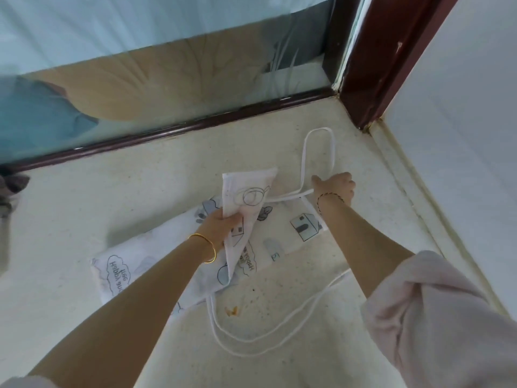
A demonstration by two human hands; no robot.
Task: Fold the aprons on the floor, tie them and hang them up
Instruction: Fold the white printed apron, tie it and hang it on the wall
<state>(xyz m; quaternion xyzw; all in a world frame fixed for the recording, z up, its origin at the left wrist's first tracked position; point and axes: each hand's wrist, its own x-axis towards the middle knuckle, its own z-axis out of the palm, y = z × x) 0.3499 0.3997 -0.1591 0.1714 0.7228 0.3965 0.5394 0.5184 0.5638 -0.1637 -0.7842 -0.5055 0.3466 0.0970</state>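
A white apron (282, 233) printed with houses, clouds and lettering lies partly folded on the pale speckled floor (112, 214). My left hand (218, 224) grips a raised flap of the apron (246, 191) and holds it up over the rest. My right hand (334, 187) grips the white neck strap (319, 152), whose loop stretches away toward the corner. Two long white waist ties (268, 331) trail in loops on the floor near my arms.
A glass sliding door with a dark red-brown frame (173, 127) runs along the far side. A dark red post (372, 79) and a white wall (461, 135) close the right corner. Small orange crumbs (232, 310) lie by the ties. A grey cloth (11, 189) sits at the left edge.
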